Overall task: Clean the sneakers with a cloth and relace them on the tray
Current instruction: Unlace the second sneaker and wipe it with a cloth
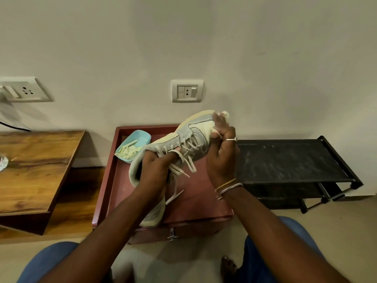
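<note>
I hold a grey and cream sneaker point(189, 137) in the air above the red tray point(106, 180), toe pointing up and to the right. My left hand point(155, 166) grips it at the collar and tongue, with loose laces hanging below. My right hand point(222, 148) clutches a small pale cloth point(223, 115) pressed against the toe area. A second sneaker point(154, 215) lies on the tray under my left forearm, mostly hidden.
A light blue dish point(142, 137) with pale laces in it sits at the tray's back left corner. A wooden table point(34, 166) stands to the left, a black shoe rack point(289, 162) to the right. The wall with sockets is close behind.
</note>
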